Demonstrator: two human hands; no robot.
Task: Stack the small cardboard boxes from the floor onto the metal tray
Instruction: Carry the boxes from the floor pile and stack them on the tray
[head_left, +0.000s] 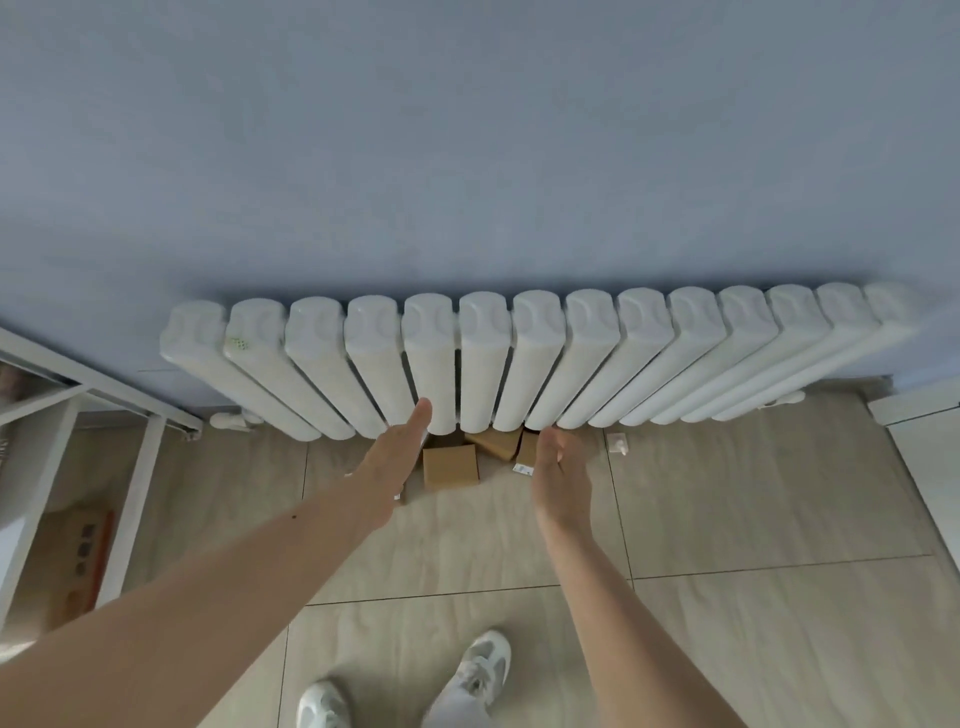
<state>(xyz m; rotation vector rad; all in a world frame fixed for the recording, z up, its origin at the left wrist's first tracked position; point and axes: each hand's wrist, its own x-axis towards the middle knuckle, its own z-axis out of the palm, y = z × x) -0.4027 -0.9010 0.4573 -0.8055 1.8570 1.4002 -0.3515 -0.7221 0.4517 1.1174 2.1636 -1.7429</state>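
The small cardboard boxes (451, 466) are lying on the floor (727, 493) under the radiator (519, 358), between and beyond both hands. The left hand (395, 457) and right hand (558, 475) are reaching down, each grip wide and holding nothing, about equally near.

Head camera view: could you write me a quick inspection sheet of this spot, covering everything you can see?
Surface: beige tiled floor; no metal tray in view.
Job's things: small cardboard boxes lie on the floor at the foot of the white radiator, one flat in front, others tilted behind.
Clutter: a small white object on the floor further right.
Grips: left hand and right hand reach toward the boxes, fingers straight or relaxed, holding nothing.
Cables: nothing seen.
Surroundings: blue wall, white shelf frame on the left, white shoes below.
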